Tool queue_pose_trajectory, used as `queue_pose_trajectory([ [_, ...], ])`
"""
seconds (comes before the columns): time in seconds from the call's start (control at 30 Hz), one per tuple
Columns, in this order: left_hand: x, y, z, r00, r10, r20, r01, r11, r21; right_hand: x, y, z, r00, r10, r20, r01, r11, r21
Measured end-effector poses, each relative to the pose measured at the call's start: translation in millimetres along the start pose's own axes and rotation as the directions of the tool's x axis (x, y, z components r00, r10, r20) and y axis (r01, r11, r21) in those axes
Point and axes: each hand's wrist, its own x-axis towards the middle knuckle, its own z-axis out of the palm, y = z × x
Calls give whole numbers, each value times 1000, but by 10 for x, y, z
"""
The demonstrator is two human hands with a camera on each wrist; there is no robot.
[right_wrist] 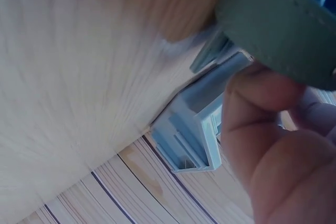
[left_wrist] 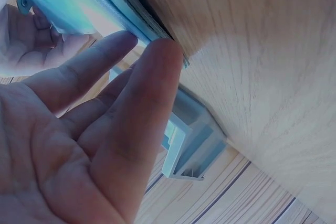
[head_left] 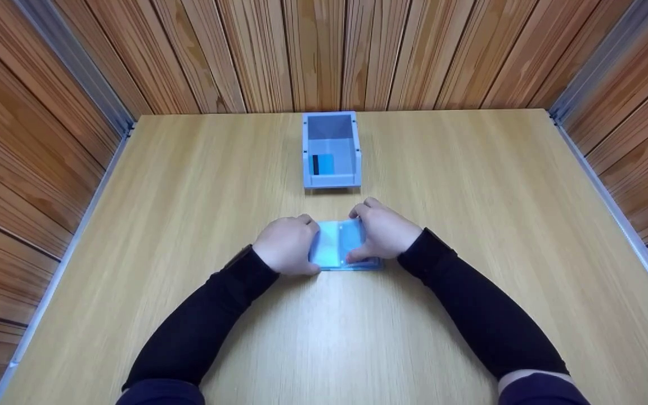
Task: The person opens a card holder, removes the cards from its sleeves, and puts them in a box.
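Observation:
A light-blue card holder (head_left: 329, 244) with clear plastic sleeves lies spread open on the table. My left hand (head_left: 289, 244) holds its left edge, thumb at the near corner and fingers toward the far one. In the left wrist view the fingertips (left_wrist: 164, 51) meet at the corner of the stacked leaves. My right hand (head_left: 383, 230) grips the right half, thumb over the sleeve and fingers at the far edge. A stitched grey-green cover flap (right_wrist: 278, 30) shows over the right fingers in the right wrist view.
A grey-blue plastic bin (head_left: 331, 181) stands beyond the hands, near the back wall. Inside it lies a blue card (head_left: 325, 164) with a black stripe. Wood-plank walls (head_left: 318, 56) border the table (head_left: 189, 185) at the back and both sides.

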Motion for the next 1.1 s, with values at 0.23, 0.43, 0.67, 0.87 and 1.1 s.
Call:
queue_pose_trajectory([
  [0.23,7,-3,-1,1000,-2,10,2,1000,-3,-2,8,-41,999,-9,-43,12,997,78],
  [0.43,6,-5,-2,1000,13,-4,-13,1000,4,13,-1,-80,996,10,-85,1,992,129],
  [0.67,1,-10,1,1000,15,-15,-15,1000,0,19,-14,-83,991,43,-125,-7,962,273],
  [0.87,-3,-12,1,999,21,-25,-21,1000,-5,7,-19,-90,992,59,-110,-15,932,361],
  [1.1,-2,-11,1,1000,17,-18,-17,1000,-8,-21,-28,-113,995,76,-67,-41,907,418],
])
